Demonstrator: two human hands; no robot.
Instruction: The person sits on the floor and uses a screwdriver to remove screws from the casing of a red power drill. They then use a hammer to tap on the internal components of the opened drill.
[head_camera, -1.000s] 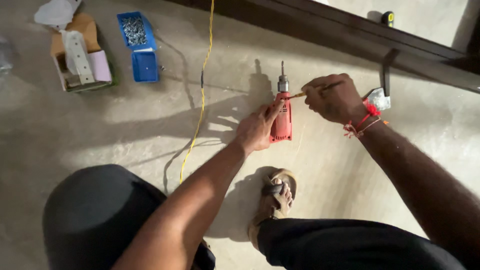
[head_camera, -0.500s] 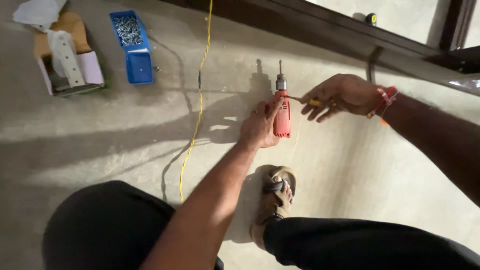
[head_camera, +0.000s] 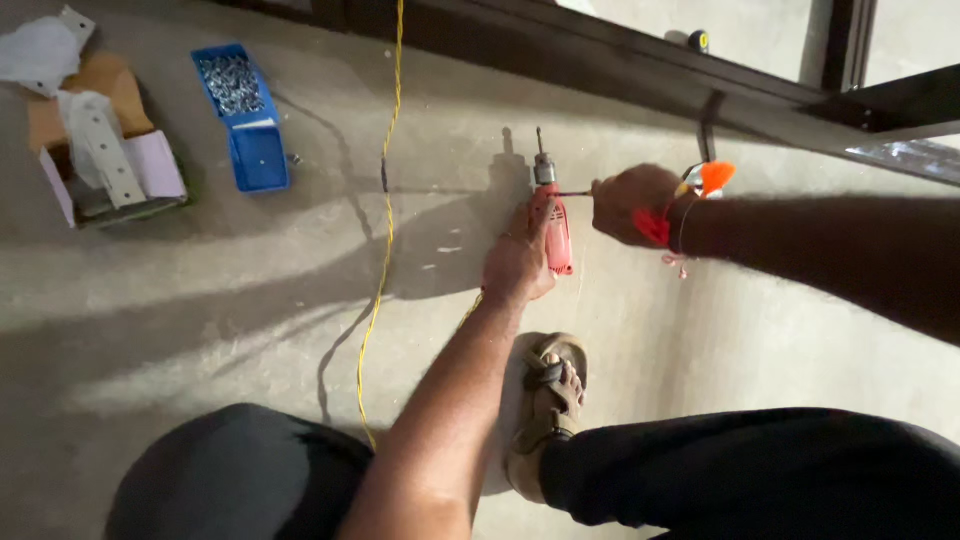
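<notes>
The left hand (head_camera: 517, 262) wraps the red drill (head_camera: 556, 232) (likely heavy, rigid; best held by its body) while the right hand (head_camera: 628, 203) closes on a thin key (head_camera: 572, 194) at the chuck.

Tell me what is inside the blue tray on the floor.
The blue tray holds a heap of small silvery metal pieces in its far compartment; they look like screws. The near compartment looks bare. What lies under the heap is covered.

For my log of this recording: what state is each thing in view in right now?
Red drill: gripped, bit pointing away along the floor.
Left hand: closed around the drill body.
Right hand: closed on a thin tool at the drill's chuck.
Blue box: open, one half full of screws.
Cardboard box: open, white parts inside.
Yellow cord: slack on the floor.
Sandal: worn on the foot.
</notes>
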